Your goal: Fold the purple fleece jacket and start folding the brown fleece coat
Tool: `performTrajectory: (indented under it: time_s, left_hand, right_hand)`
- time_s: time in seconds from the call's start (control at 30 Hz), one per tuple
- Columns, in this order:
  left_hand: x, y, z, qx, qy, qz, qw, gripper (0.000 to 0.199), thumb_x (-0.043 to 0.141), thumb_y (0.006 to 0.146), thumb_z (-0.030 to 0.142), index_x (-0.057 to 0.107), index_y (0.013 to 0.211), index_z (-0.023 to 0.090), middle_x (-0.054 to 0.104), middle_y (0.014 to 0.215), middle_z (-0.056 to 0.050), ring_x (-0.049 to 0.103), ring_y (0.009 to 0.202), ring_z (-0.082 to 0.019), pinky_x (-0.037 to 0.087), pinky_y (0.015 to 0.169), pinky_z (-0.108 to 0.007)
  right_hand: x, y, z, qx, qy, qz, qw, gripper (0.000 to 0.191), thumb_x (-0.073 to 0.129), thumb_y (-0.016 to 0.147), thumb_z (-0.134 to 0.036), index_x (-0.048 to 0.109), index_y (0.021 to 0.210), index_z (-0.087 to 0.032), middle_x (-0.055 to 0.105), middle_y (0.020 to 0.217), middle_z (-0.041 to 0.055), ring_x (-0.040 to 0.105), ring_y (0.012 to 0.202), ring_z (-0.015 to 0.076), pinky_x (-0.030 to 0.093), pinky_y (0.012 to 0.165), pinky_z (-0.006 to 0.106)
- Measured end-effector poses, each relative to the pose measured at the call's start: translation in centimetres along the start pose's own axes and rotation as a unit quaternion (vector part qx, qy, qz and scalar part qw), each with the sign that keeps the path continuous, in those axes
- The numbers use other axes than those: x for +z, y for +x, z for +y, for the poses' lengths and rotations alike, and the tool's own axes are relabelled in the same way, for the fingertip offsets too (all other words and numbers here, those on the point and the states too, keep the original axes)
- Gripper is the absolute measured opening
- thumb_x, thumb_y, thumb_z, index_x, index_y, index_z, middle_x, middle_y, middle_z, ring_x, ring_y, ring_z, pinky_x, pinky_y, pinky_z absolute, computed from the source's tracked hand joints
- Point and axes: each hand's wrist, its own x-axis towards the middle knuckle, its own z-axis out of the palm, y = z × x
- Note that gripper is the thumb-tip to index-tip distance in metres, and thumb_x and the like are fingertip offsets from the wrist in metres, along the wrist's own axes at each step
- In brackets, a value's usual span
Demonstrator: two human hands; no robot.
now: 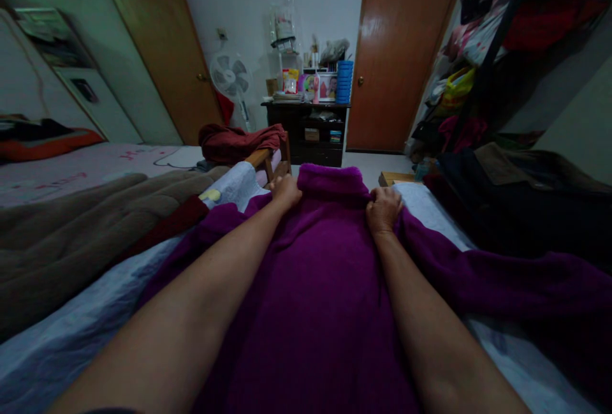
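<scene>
A purple high-collared sweater (329,299) lies spread over the bed, its fuzzy collar at the far end and one sleeve stretching off to the right. My left hand (285,192) is closed on the cloth just left of the collar. On the collar's other side, my right hand (385,208) grips the fabric with curled fingers. Both arms reach forward across the garment. The fingertips are partly hidden in the folds.
A brown fleece blanket (86,229) lies at left, and dark folded clothes (526,203) are piled at right. Beyond the bed's foot stand a dark cabinet (306,136) and a fan (231,76). A dark red cloth (239,143) drapes over the wooden bed end.
</scene>
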Motion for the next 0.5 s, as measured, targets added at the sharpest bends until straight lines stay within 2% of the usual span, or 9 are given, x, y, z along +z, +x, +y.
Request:
performTrajectory:
  time_s: [0.07,0.13,0.2,0.3,0.37,0.5]
  left_hand:
    - [-0.7,-0.3,0.3,0.05,0.061,0.06,0.995,0.032,0.053,0.086,0.025,0.067,0.115,0.025,0.054,0.132,-0.009,0.04,0.129,-0.032,0.034,0.106,-0.045]
    - [-1.0,-0.3,0.6,0.082,0.094,0.074,0.989,0.034,0.042,0.093,0.026,0.066,0.117,0.028,0.051,0.135,-0.007,0.043,0.126,-0.03,0.037,0.103,-0.043]
    - [-1.1,0.1,0.8,0.044,0.087,0.05,0.994,0.037,0.036,0.095,0.028,0.067,0.116,0.026,0.055,0.131,-0.008,0.051,0.118,-0.03,0.041,0.098,-0.043]
    - [-0.7,0.9,1.0,-0.046,0.077,0.025,0.996,0.034,0.043,0.091,0.026,0.068,0.112,0.016,0.063,0.117,-0.015,0.059,0.109,-0.033,0.046,0.09,-0.043]
    - [0.0,1.3,1.0,-0.073,0.071,0.025,0.995,0.033,0.047,0.089,0.024,0.067,0.113,0.013,0.065,0.113,-0.018,0.061,0.108,-0.034,0.048,0.086,-0.041]
    - [2.4,0.5,0.4,-0.1,0.054,0.032,0.993,0.04,0.044,0.091,0.024,0.056,0.126,0.011,0.058,0.127,-0.02,0.059,0.114,-0.031,0.047,0.091,-0.039]
  right_hand:
    - [-0.6,0.1,-0.2,0.006,-0.001,0.001,1.0,0.026,0.044,0.084,-0.022,0.066,0.098,-0.022,0.055,0.113,0.011,0.046,0.105,0.0269,0.035,0.088,0.035]
    - [-1.1,0.4,-0.4,0.016,0.011,-0.024,1.0,0.03,0.042,0.087,-0.024,0.066,0.105,-0.023,0.057,0.113,0.0104,0.051,0.099,0.0245,0.037,0.083,0.033]
    - [-1.3,0.8,-0.6,0.032,0.023,-0.053,0.998,0.034,0.041,0.088,-0.025,0.065,0.112,-0.023,0.062,0.108,0.0092,0.056,0.093,0.0235,0.038,0.082,0.032]
    - [-1.3,1.1,-0.9,0.06,0.031,-0.068,0.995,0.037,0.04,0.087,-0.022,0.062,0.117,-0.021,0.067,0.1,0.0099,0.059,0.092,0.025,0.038,0.083,0.032]
    - [-1.2,1.2,-1.2,0.078,0.039,-0.065,0.994,0.038,0.038,0.088,-0.021,0.06,0.118,-0.018,0.068,0.101,0.0122,0.061,0.094,0.0262,0.039,0.084,0.032]
    - [-0.4,0.6,-1.5,0.072,0.054,-0.08,0.993,0.04,0.034,0.092,-0.025,0.05,0.127,-0.013,0.067,0.109,0.0158,0.062,0.1,0.0269,0.039,0.088,0.033]
